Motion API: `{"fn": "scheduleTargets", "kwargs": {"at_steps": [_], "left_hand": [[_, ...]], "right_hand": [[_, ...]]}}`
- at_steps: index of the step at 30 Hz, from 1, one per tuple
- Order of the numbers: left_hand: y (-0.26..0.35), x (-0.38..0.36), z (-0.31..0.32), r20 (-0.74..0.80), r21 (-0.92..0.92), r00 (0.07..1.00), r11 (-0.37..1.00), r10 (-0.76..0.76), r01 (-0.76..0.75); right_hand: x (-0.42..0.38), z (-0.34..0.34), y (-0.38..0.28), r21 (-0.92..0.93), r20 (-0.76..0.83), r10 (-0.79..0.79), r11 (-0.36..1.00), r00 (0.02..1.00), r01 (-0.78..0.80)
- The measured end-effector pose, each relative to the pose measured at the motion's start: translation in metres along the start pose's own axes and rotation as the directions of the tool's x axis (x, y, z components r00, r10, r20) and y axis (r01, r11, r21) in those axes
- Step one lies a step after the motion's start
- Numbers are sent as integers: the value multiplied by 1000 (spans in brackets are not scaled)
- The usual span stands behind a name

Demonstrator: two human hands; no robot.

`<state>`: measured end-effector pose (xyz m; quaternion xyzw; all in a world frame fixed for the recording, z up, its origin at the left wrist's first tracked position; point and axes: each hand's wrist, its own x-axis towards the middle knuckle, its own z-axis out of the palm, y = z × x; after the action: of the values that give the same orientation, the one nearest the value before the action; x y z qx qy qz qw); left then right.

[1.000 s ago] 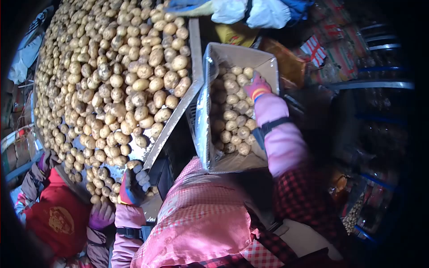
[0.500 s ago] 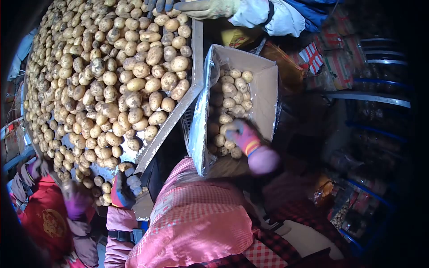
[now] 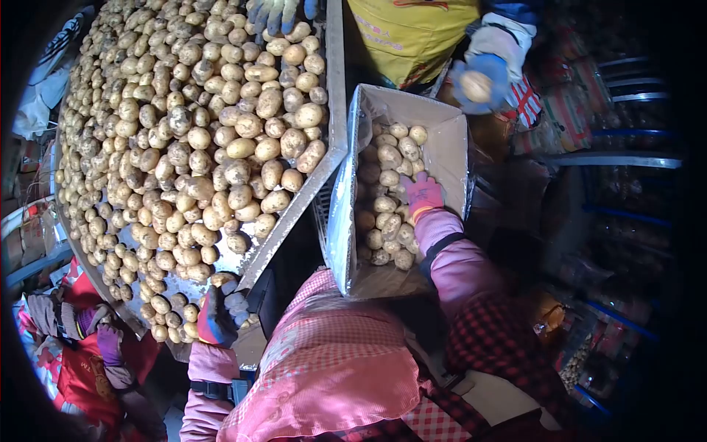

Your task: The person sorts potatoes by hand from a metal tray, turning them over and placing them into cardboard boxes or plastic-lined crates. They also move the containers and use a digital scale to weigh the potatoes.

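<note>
potatoes (image 3: 388,177) in a lined box (image 3: 442,136), just off centre toward 2 o'clock. right hand (image 3: 424,194), in a pink glove, lies among them near the box's 3 o'clock wall: back of the glove up, fingers splayed over the layer, none seen clasped, though the underside of the palm is hidden. left hand (image 3: 219,317) at 8 o'clock, low by the near corner of the sorting table; grey fingers curled, one potato right beside the tips, cannot tell whether gripped. table rim (image 3: 336,88) runs down from 12 o'clock and slants toward 7; inside it a broad heap (image 3: 199,138) fills 9 to 11 o'clock, some pieces soil-marked. co-worker's gloved hand (image 3: 276,13) on the heap at 11 o'clock, fingers down. another gloved hand (image 3: 496,70) at 1 to 2 o'clock, beyond the box's far corner, palm up with a potato (image 3: 476,86) resting in it. yellow bag (image 3: 412,37) at 12 to 1; second co-worker's purple glove (image 3: 110,345) at 8, beyond the left hand. risks, as i judge: loose pieces at the table's near corner could roll off if the left hand nudges them; a hard push on the box layer could bruise skins; fingers snagging the plastic liner (image 3: 340,221) could drag it inward.
</note>
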<state>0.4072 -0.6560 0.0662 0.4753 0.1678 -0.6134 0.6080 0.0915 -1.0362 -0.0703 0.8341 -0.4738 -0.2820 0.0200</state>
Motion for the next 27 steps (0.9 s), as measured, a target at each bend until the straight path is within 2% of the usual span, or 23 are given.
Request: {"fn": "scheduleTargets", "kwargs": {"at_steps": [3, 5, 6, 8, 9, 11, 12, 13, 14, 18, 20, 22, 23, 25, 27], "left_hand": [[0, -2, -3, -5, 1, 1000, 1000, 6, -6], [-1, -1, -7, 1, 24, 1000, 1000, -5, 5], [-1, 1, -11, 61, -7, 998, 1000, -17, 17], [-1, 2, -14, 70, 7, 997, 1000, -17, 17], [-1, 3, -16, 72, 21, 997, 1000, -19, 18], [-2, 3, -16, 75, 37, 997, 999, -25, 22], [-1, 0, -10, 57, 64, 998, 998, -2, -1], [0, -1, -6, 42, 93, 999, 995, 22, -26], [-1, 1, -12, 112, 36, 994, 999, 6, -10], [0, 1, -11, 63, 115, 998, 993, -2, -5], [-1, 4, -22, 99, 94, 995, 995, -29, 20], [-2, 16, -39, 213, 59, 974, 996, -79, 68], [-1, 12, -31, 58, 83, 996, 994, -74, 69], [-4, 26, -57, 298, -44, 950, 992, -97, 115], [1, 14, -37, -53, -1, 992, 993, -119, 119]], "right_hand": [[2, 0, 5, -1, 6, -16, 1000, 1000, 16], [0, -6, 8, 75, 21, -7, 997, 1000, 5], [-5, -15, 9, 71, 14, -1, 997, 1000, 0], [-21, -34, 8, 297, 46, 137, 944, 990, -144], [-26, -39, 9, 295, 39, 147, 943, 988, -152], [-36, -47, 12, 518, 13, 271, 822, 962, -238], [-41, -55, 13, 571, 20, 295, 781, 955, -253], [-43, -59, 14, 575, 18, 313, 774, 950, -266], [-45, -61, 16, 589, -20, 329, 767, 944, -254], [-57, -76, 24, 671, -76, 378, 704, 923, -233], [-59, -63, 34, 732, -141, 405, 657, 904, -180], [-80, -96, 41, 747, -37, 460, 602, 887, -281], [-89, -109, 46, 739, 4, 507, 579, 862, -343], [-101, -106, 72, 704, 28, 596, 558, 803, -440], [-114, -94, 108, 817, -204, 693, 510, 692, -269]]}}
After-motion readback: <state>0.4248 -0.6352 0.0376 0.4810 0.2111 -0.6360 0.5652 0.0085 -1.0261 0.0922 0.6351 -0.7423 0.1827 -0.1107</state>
